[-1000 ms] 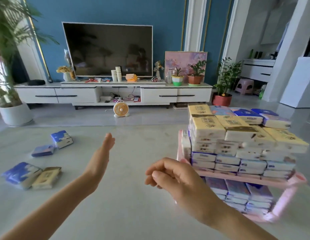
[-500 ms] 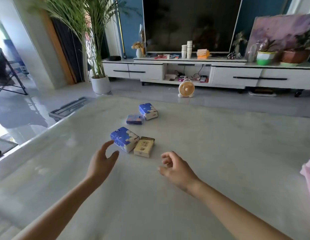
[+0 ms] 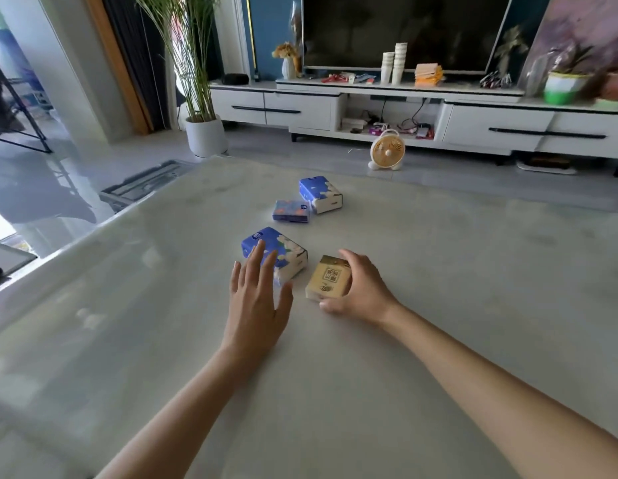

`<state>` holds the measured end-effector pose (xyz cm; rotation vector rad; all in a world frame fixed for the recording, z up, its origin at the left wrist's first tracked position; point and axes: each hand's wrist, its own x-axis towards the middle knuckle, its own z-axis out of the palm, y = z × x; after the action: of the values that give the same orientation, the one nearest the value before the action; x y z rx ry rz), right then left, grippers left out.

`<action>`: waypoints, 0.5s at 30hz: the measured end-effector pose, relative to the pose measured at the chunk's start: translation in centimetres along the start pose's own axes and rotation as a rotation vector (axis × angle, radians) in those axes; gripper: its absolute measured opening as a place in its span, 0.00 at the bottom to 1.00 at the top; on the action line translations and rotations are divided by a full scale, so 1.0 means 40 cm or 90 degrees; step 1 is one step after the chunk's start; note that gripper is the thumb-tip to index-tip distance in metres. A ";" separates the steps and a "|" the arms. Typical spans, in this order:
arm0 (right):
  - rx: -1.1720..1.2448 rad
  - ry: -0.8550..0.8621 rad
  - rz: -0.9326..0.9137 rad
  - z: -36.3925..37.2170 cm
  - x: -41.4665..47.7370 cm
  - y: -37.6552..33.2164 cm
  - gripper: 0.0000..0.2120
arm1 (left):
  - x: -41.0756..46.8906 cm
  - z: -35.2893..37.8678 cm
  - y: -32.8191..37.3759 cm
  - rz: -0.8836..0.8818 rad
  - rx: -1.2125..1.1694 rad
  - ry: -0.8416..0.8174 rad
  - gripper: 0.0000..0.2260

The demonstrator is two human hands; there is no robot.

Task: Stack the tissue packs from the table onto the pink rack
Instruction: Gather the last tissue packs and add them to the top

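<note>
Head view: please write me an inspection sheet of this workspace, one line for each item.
Surface: pale glossy table, carrying four tissue packs.
Job's things: large blue pack with beige pack beside it; small blue pack and blue-white pack farther back, close together. The pink rack is not in view.
Clutter: nothing seen.
Hands: left hand open, straight fingers over the large blue pack, contact unclear; right hand grips the beige pack.
Cables: wires in the open shelf of the TV cabinet.
Surroundings: television, small fan on the floor, potted plant, paper cups.
</note>
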<state>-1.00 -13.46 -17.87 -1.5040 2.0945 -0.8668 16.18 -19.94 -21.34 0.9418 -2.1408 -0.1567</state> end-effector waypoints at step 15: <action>0.125 0.153 -0.188 -0.508 -0.652 -0.083 0.36 | -0.158 -0.075 0.452 0.334 -0.234 -0.019 0.12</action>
<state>-3.40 15.39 -1.55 -1.6962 1.9011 -1.3797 10.55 -2.17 -16.02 0.1574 -2.2089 -0.2888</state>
